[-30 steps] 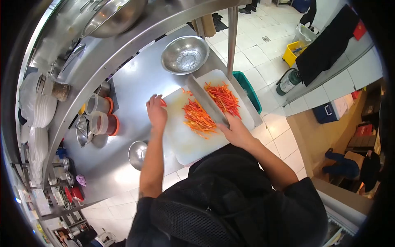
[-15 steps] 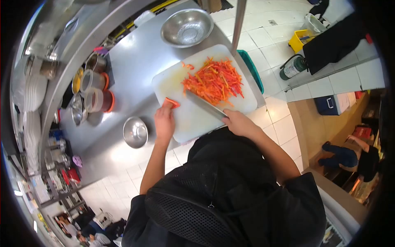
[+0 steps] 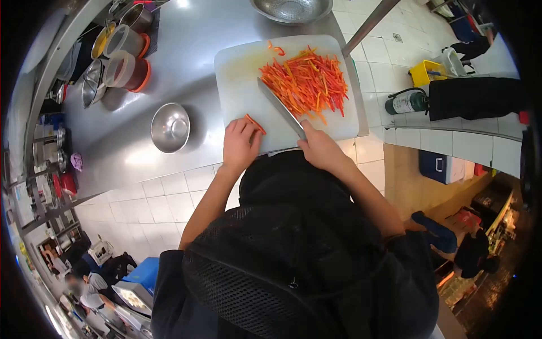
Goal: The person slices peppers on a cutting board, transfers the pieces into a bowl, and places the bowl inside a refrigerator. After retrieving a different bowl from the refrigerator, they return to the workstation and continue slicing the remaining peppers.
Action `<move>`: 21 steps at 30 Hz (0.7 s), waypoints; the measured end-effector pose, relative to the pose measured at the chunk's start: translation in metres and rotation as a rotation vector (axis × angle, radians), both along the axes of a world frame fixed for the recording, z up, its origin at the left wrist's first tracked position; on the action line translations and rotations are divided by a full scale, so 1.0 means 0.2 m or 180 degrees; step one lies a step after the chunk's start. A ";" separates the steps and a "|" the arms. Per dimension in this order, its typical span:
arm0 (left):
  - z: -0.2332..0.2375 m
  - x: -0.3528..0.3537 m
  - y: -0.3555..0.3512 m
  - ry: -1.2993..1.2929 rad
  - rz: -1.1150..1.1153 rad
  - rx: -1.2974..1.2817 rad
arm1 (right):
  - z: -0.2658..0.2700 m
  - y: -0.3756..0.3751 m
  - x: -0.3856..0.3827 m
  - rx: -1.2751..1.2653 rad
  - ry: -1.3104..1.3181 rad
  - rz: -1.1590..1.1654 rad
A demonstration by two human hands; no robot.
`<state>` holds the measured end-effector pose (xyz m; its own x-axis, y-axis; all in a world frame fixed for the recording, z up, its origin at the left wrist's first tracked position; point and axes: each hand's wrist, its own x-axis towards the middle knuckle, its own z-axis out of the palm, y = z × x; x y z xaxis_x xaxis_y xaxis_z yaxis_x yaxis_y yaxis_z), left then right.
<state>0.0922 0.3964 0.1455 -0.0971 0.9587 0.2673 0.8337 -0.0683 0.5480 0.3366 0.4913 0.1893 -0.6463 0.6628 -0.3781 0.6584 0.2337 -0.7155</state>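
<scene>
My right hand [image 3: 320,146] grips the handle of a kitchen knife [image 3: 279,106], its blade lying slanted over the board beside the cut pile. That pile [image 3: 307,82] is made of thin red and orange strips that look like bell pepper. At the board's near left, my left hand [image 3: 241,142] has its fingers closed around a piece of red pepper [image 3: 256,124]. The piece shows as a narrow strip past the fingertips, apart from the blade. Both hands work at the white cutting board [image 3: 240,93]. A few small scraps [image 3: 279,51] lie at its far side.
A small steel bowl [image 3: 170,129] stands left of the board on the steel table [image 3: 186,62]. Behind the board is a larger steel bowl [image 3: 291,10]. Plastic tubs [image 3: 125,70] line the left. A post [image 3: 370,25] rises at the right corner.
The view has shifted, with the board higher in the picture. My left hand has drawn nearer the board's front edge, and the pepper piece is turned narrower. The knife stays beside the pile.
</scene>
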 end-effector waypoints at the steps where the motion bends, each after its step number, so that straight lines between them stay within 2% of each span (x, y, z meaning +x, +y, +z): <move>1: -0.01 0.02 -0.02 0.0038 -0.0113 0.0024 | 0.01 -0.01 -0.01 0.0053 -0.0048 -0.0014; 7: 0.02 0.11 -0.05 -0.0524 0.0511 0.0026 | 0.04 -0.04 0.02 0.0306 0.0017 -0.0031; 11: 0.02 0.08 -0.07 -0.0676 0.0431 -0.0128 | 0.19 -0.03 0.02 0.0244 -0.0096 0.0182; 14: 0.01 0.06 -0.04 -0.0275 0.0328 -0.0241 | 0.19 -0.04 0.03 0.0169 0.0074 0.0346; 17: 0.07 0.06 -0.01 0.0378 0.0426 -0.0367 | 0.06 -0.03 0.05 0.0310 -0.0149 0.0592; 21: 0.12 0.09 -0.01 0.0642 0.0589 -0.0657 | 0.11 -0.04 0.04 0.0250 -0.0197 0.0568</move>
<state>0.1105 0.3938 0.1702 -0.2395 0.9656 0.1011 0.9146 0.1894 0.3573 0.3443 0.4832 0.2121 -0.7332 0.5690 -0.3724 0.6437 0.4040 -0.6500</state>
